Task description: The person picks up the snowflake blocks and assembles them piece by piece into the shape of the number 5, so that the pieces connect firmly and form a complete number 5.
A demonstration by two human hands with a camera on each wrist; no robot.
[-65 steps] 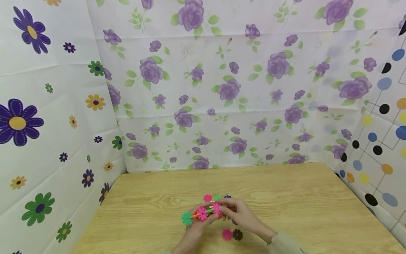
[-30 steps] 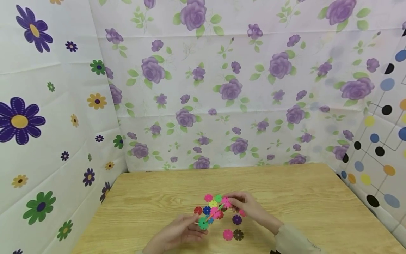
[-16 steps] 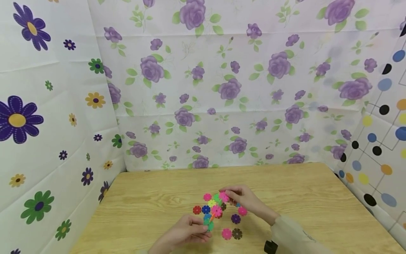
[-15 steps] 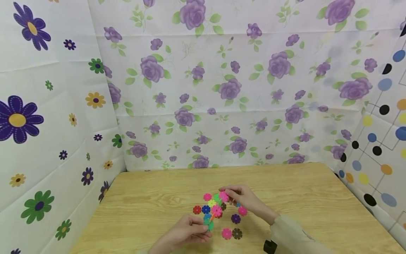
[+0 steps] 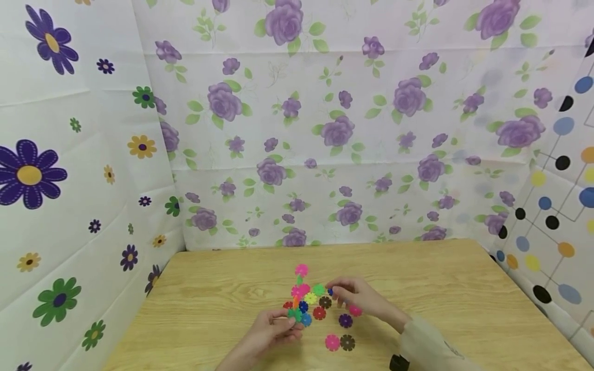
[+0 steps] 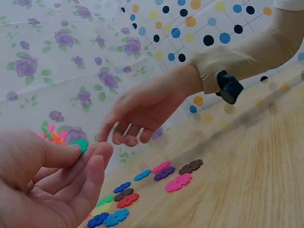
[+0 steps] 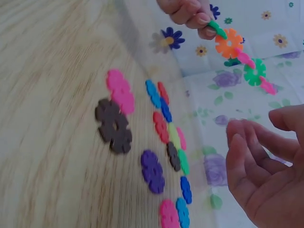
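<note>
My left hand (image 5: 269, 330) pinches the green end disc (image 5: 294, 315) of a chain of notched, flower-shaped plastic discs slotted together. From it run an orange disc (image 7: 229, 43), a pink one, a green one and a pink disc (image 5: 301, 270) at the far end. The chain sticks out forward, raised above the table. My right hand (image 5: 359, 296) hovers over the right of the loose discs, holding nothing, its fingers loosely bent with thumb and fingertips apart in the right wrist view. Below it lie a dark blue disc (image 7: 186, 190) and a purple disc (image 7: 152, 172).
Several loose discs lie flat on the wooden table (image 5: 223, 288), among them a yellow disc (image 5: 310, 298), a red disc (image 5: 319, 313) and a brown disc (image 5: 347, 342) beside a pink disc (image 5: 332, 342). Patterned cloth walls (image 5: 343, 180) stand behind and at both sides.
The right hand has let go of the chain's pink end. The chain, now in the left hand alone, has swung to point forward. Before that, both hands held it.
</note>
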